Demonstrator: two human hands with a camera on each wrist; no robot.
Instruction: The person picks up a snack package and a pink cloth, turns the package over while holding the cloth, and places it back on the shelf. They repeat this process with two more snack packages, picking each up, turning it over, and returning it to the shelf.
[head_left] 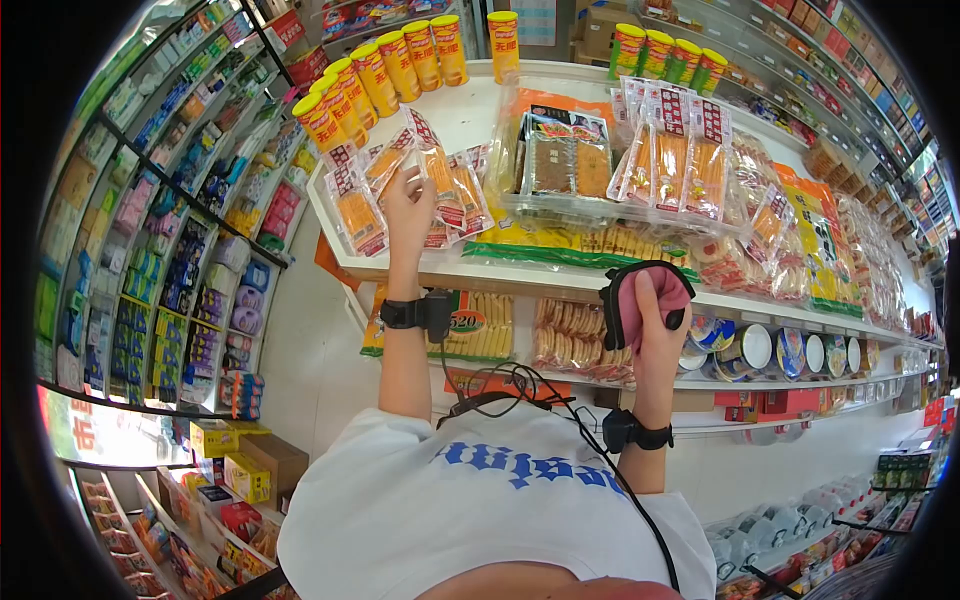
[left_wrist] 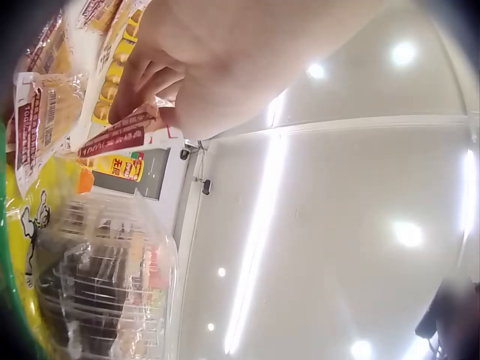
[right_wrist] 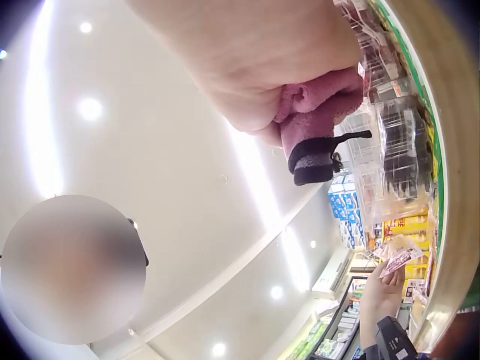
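My left hand [head_left: 410,210] is over the left end of the white display shelf [head_left: 400,264]. Its fingers pinch a clear snack packet [left_wrist: 124,139] with a red-and-white printed header. More packets of the same kind lie under and around it, one packet [head_left: 357,222] just to its left. In front of the shelf edge, my right hand [head_left: 655,330] grips a pink fleecy pad [head_left: 664,287] with black edging. The right wrist view shows the pad's soft folds hanging from the fingers, along with a thin black loop [right_wrist: 352,136].
Yellow canisters [head_left: 372,75] stand in a curved row along the shelf's back left. A clear plastic tray [head_left: 560,200] of flat packs and snack packets sits at the middle. Bagged crackers [head_left: 570,335] and round tubs [head_left: 755,347] fill the tier below. Black cables [head_left: 520,375] hang between the arms.
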